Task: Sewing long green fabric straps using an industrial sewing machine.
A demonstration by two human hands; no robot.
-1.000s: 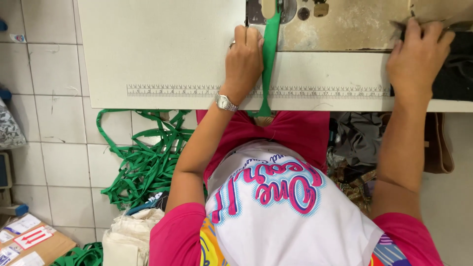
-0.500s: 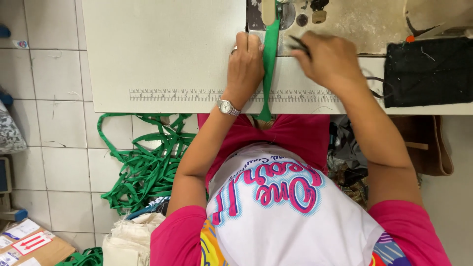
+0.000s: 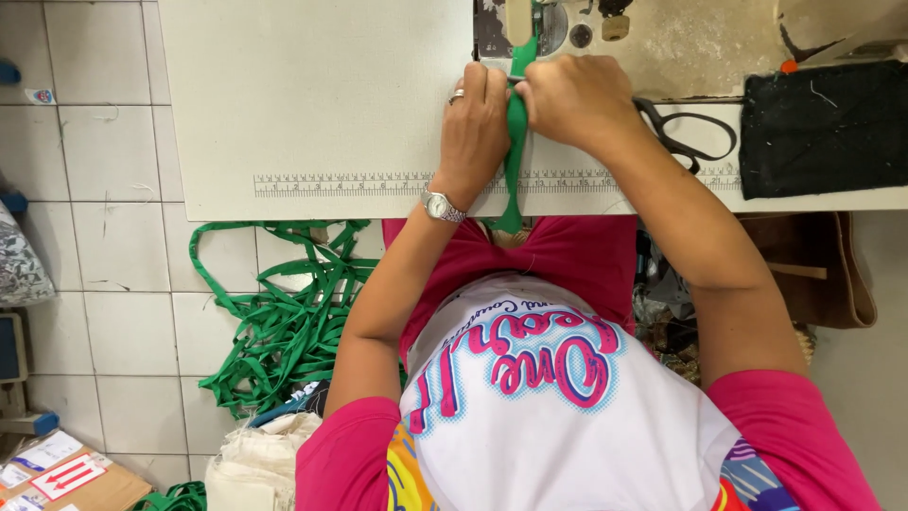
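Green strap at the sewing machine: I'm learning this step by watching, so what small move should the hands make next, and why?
Probably ease the green strap forward toward the machine's foot. The left hand and right hand both pinch it right in front of the foot, its tail hangs over the table edge into the lap, and the scissors lie untouched nearby.

Bright green strap (image 3: pixel 515 142), off-white table (image 3: pixel 322 95), black cloth (image 3: pixel 818 128), black-handled scissors (image 3: pixel 686 137), white floor tiles (image 3: pixel 95 255).
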